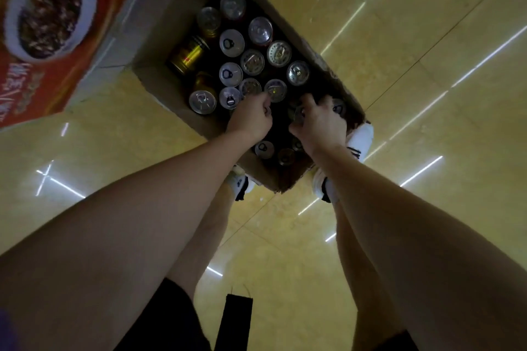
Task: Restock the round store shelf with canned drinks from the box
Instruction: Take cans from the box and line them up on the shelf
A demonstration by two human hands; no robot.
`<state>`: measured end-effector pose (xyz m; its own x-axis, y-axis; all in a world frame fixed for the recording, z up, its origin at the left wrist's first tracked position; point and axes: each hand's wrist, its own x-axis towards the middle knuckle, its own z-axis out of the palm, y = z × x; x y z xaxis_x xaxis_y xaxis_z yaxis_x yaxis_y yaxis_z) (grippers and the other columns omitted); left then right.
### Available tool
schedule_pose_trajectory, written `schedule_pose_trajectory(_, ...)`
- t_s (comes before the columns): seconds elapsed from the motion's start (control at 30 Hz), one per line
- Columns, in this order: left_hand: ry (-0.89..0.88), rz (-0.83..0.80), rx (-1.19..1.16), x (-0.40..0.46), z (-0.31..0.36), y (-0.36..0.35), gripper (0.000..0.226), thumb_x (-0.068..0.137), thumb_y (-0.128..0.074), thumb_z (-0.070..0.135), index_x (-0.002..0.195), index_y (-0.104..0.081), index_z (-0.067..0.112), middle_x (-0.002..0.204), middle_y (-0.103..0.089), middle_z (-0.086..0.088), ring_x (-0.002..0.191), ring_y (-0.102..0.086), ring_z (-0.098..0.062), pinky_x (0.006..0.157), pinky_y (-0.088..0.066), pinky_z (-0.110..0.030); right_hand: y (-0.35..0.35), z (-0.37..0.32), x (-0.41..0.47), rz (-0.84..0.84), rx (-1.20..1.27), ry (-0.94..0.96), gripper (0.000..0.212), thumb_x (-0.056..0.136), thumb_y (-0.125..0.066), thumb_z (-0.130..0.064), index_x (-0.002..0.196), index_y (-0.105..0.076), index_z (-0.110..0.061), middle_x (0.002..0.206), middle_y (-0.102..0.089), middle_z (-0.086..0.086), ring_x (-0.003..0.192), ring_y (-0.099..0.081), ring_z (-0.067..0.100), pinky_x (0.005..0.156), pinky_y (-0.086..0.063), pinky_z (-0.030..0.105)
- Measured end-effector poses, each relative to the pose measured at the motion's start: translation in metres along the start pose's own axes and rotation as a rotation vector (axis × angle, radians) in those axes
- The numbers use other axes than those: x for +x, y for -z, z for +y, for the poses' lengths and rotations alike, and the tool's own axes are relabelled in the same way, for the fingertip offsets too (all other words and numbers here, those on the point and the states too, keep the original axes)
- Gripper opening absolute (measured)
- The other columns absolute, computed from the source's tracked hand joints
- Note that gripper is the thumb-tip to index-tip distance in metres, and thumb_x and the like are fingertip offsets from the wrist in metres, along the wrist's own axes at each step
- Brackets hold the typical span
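An open cardboard box (159,77) sits on the floor below me, holding several upright cans (260,31) seen from their silver tops. A gold can (188,55) lies on its side at the box's left. My left hand (252,120) reaches into the box, fingers curled around the top of a can (268,110). My right hand (320,122) is beside it, closed over another can (298,115) whose rim shows under the thumb. The round shelf is not in view.
A red printed carton (57,34) with a bowl picture stands at the upper left. Glossy tan floor tiles (413,51) surround the box. My feet in white shoes (360,138) stand at the box's near end.
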<state>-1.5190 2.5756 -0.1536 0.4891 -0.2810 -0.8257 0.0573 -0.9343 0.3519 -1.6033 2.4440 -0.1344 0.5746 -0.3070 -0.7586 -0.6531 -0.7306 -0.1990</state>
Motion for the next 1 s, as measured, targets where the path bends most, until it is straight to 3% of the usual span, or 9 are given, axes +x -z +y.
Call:
schedule_pose_trajectory(0.17,0.055,-0.141,0.021,-0.078,0.032,0.057,0.026,0.093,-0.055,0.012,0.118,-0.05,0.009,0.117,-0.056,-0.014,0.103,-0.055,-0.035,0.078,-0.044,-0.041,0.073,-0.032,-0.077,0.055,0.139,0.067,0.052,0.083,-0.063,-0.031,0.123,-0.041,-0.008,0.113,-0.05,0.014,0.087,-0.06,0.042,0.057,-0.041,0.037)
schedule_pose_trajectory(0.43,-0.085,-0.025,0.108,-0.221,0.101,0.194,0.052,0.089,-0.064,0.017,0.136,-0.041,0.019,0.137,-0.047,-0.007,0.11,-0.054,-0.031,0.084,-0.05,-0.042,0.246,-0.109,-0.197,0.096,0.103,0.273,0.056,0.074,-0.072,-0.034,0.122,-0.05,-0.015,0.117,-0.057,0.009,0.099,-0.06,0.038,0.066,-0.044,0.035)
schedule_pose_trajectory(0.53,-0.209,-0.021,0.104,-0.272,0.129,0.246,0.051,0.082,-0.068,0.027,0.127,-0.045,0.024,0.126,-0.052,-0.003,0.098,-0.057,-0.029,0.073,-0.048,-0.043,0.305,-0.138,-0.244,0.138,0.053,0.315,0.063,0.071,-0.076,-0.052,0.12,-0.051,-0.022,0.112,-0.06,0.006,0.095,-0.061,0.033,0.067,-0.043,0.033)
schedule_pose_trajectory(0.6,-0.293,0.012,0.075,-0.297,0.14,0.273,0.05,0.069,-0.073,0.046,0.109,-0.048,0.028,0.113,-0.057,-0.004,0.095,-0.059,-0.026,0.076,-0.051,-0.044,0.341,-0.156,-0.275,0.165,0.006,0.346,0.061,0.069,-0.075,-0.056,0.116,-0.052,-0.024,0.106,-0.061,0.004,0.093,-0.061,0.031,0.067,-0.044,0.032)
schedule_pose_trajectory(0.67,-0.351,0.064,0.035,-0.305,0.141,0.294,0.066,0.056,-0.078,0.053,0.108,-0.048,0.028,0.11,-0.058,-0.004,0.096,-0.06,-0.024,0.08,-0.052,-0.042,0.372,-0.175,-0.303,0.197,-0.043,0.395,0.054,0.07,-0.073,-0.054,0.111,-0.054,-0.023,0.102,-0.064,0.004,0.093,-0.063,0.03,0.067,-0.046,0.033)
schedule_pose_trajectory(0.73,-0.379,0.075,0.068,-0.333,0.156,0.325,0.078,0.054,-0.088,0.036,0.12,-0.049,0.019,0.115,-0.061,-0.005,0.099,-0.06,-0.022,0.081,-0.05,-0.034,0.402,-0.194,-0.331,0.263,-0.113,0.46,0.049,0.072,-0.07,-0.053,0.108,-0.056,-0.022,0.1,-0.067,0.004,0.095,-0.064,0.029,0.064,-0.044,0.033)
schedule_pose_trajectory(0.8,-0.432,0.078,0.086,-0.38,0.178,0.355,0.073,0.06,-0.088,0.019,0.124,-0.053,0.014,0.119,-0.063,-0.006,0.102,-0.061,-0.02,0.08,-0.049,-0.031,0.426,-0.209,-0.356,0.335,-0.171,0.522,0.046,0.075,-0.066,-0.052,0.108,-0.057,-0.021,0.1,-0.068,0.006,0.095,-0.064,0.031,0.064,-0.043,0.033)
schedule_pose_trajectory(0.93,-0.504,0.099,0.133,-0.425,0.208,0.393,0.07,0.07,-0.084,0.014,0.132,-0.052,0.009,0.129,-0.059,-0.006,0.115,-0.057,-0.021,0.092,-0.044,-0.03,0.473,-0.232,-0.397,0.414,-0.231,0.6,0.047,0.076,-0.059,-0.053,0.113,-0.061,-0.024,0.103,-0.068,0.006,0.096,-0.064,0.031,0.068,-0.05,0.037)
schedule_pose_trajectory(1.0,-0.513,0.108,0.142,-0.445,0.222,0.407,0.07,0.071,-0.084,0.014,0.133,-0.051,0.009,0.128,-0.058,-0.005,0.118,-0.055,-0.022,0.093,-0.043,-0.03,0.5,-0.238,-0.414,0.461,-0.193,0.644,0.04,0.075,-0.06,-0.051,0.105,-0.062,-0.024,0.097,-0.07,0.007,0.092,-0.065,0.031,0.069,-0.052,0.038)
